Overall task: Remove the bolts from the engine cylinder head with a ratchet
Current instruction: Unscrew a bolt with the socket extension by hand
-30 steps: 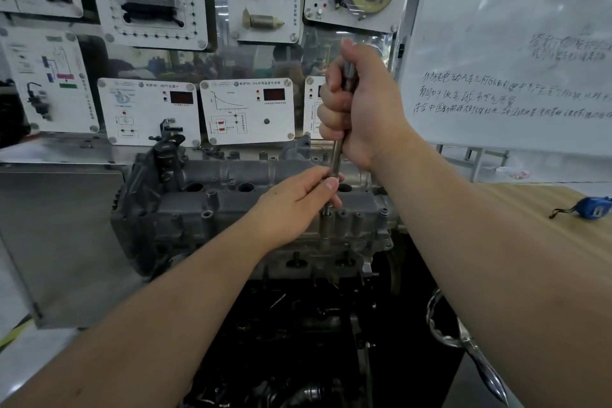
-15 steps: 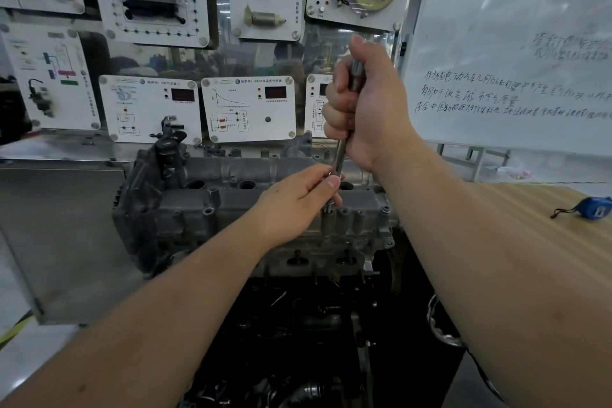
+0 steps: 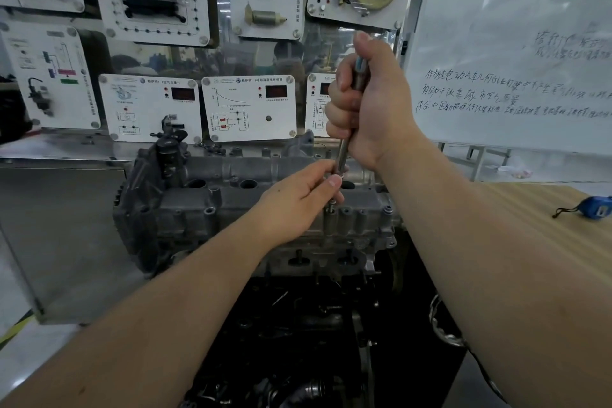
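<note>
Standing before wall-mounted training panels (image 3: pixel 251 106) and a whiteboard (image 3: pixel 516 53), wooden bench (image 3: pixel 543 205) to my right, I fist my right hand (image 3: pixel 367 103) round the near-upright ratchet (image 3: pixel 342 149), its lower end pinched by my left hand (image 3: pixel 298 202) atop the cylinder head (image 3: pixel 238 209).

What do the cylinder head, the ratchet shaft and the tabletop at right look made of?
Cylinder head: likely cast aluminium, dull grey, rough matte surface.
Ratchet shaft: polished steel by its bright sheen; gripped by the right hand.
Tabletop: wood or wood-look laminate, pale striped grain.
</note>
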`<state>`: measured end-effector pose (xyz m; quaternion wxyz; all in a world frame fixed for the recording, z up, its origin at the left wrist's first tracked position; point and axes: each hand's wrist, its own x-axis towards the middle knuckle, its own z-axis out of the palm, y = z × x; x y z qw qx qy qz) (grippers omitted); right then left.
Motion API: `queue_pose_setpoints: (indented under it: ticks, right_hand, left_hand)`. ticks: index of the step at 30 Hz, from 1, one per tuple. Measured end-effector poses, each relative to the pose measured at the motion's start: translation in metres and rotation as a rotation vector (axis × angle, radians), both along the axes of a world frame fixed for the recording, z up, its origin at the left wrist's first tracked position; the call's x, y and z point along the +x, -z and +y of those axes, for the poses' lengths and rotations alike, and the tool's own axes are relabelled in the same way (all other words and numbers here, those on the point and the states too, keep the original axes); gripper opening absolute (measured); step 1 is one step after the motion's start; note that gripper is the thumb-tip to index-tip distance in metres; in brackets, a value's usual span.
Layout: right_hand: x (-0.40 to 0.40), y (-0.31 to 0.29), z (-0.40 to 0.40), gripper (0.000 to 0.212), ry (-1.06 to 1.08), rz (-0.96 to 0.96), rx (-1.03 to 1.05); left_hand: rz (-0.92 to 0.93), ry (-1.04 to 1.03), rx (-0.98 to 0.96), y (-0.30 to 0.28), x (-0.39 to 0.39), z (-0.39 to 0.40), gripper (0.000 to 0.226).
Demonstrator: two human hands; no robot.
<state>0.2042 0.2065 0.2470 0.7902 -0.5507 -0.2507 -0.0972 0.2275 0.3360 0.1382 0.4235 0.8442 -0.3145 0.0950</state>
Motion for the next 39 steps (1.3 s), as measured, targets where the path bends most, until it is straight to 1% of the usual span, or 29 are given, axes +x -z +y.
queue_pose_setpoints:
  ticks: [3,6,8,11,13,15,16,19,20,21,23,26,29,30,31,34,35,36,37,39]
  right_hand:
    - [-0.002,-0.002,0.000,0.050,0.002,0.013,-0.005]
    - [-0.007,-0.004,0.005,0.047,0.060,0.049,-0.008]
    - [-0.012,-0.008,0.011,0.040,0.187,0.087,0.006]
    - [-0.015,-0.018,0.019,0.024,0.446,0.100,0.022]
    - [-0.014,-0.020,0.022,0.021,0.497,0.077,0.057]
    - [-0.011,-0.019,0.019,0.024,0.483,0.055,0.050]
    - [-0.009,-0.019,0.015,0.028,0.426,0.058,0.039]
    - [-0.005,-0.022,-0.002,0.032,0.088,0.076,-0.025]
    - [-0.004,-0.022,-0.005,0.032,0.040,0.072,-0.058]
    - [-0.004,-0.021,-0.005,0.032,0.052,0.072,-0.096]
    - [-0.004,-0.017,0.000,0.034,0.180,0.111,-0.143]
    - [-0.006,-0.014,0.014,0.034,0.380,0.163,-0.027]
    - [-0.006,-0.013,0.022,0.034,0.466,0.134,0.021]
    - [-0.005,-0.014,0.020,0.036,0.446,0.129,0.032]
    - [-0.004,-0.014,0.016,0.039,0.372,0.130,0.031]
    - [-0.004,-0.019,0.000,0.045,-0.035,0.122,-0.093]
    - [-0.004,-0.020,-0.003,0.045,-0.100,0.110,-0.127]
    - [-0.004,-0.019,-0.003,0.045,-0.100,0.096,-0.135]
    - [-0.004,-0.017,0.000,0.045,-0.050,0.086,-0.122]
    - [-0.005,-0.012,0.011,0.040,0.161,0.056,-0.092]
  left_hand:
    - [-0.009,0.005,-0.031,0.000,0.001,0.000,0.017]
    - [-0.021,-0.008,-0.064,0.000,0.003,-0.002,0.010]
    - [-0.014,-0.018,-0.056,0.000,0.004,-0.002,0.008]
    - [-0.036,-0.047,-0.041,0.000,0.005,-0.004,0.007]
    - [-0.065,-0.073,-0.045,0.000,0.005,-0.005,0.011]
    - [-0.050,-0.060,-0.054,0.000,0.006,-0.004,0.013]
    - [-0.026,-0.038,-0.054,-0.001,0.006,-0.003,0.013]
    - [0.015,0.024,-0.024,-0.003,0.003,-0.002,0.019]
    - [0.014,0.033,-0.019,-0.004,0.002,-0.002,0.019]
    - [0.016,0.036,-0.025,-0.005,0.001,-0.002,0.018]
    - [0.027,0.024,-0.057,-0.005,0.001,-0.004,0.014]
    - [0.036,0.004,-0.107,-0.006,0.003,-0.006,0.010]
    - [0.022,-0.010,-0.111,-0.004,0.004,-0.008,0.009]
    - [0.027,-0.009,-0.105,-0.003,0.004,-0.008,0.010]
    - [0.031,-0.008,-0.090,-0.003,0.004,-0.008,0.014]
    - [0.043,0.024,-0.022,-0.004,0.001,-0.003,0.027]
    - [0.051,0.043,-0.012,-0.004,0.000,-0.002,0.029]
    - [0.054,0.054,-0.007,-0.005,-0.001,0.000,0.029]
    - [0.047,0.052,-0.007,-0.005,-0.001,0.000,0.026]
    - [0.026,0.025,-0.023,-0.007,-0.002,0.000,0.019]
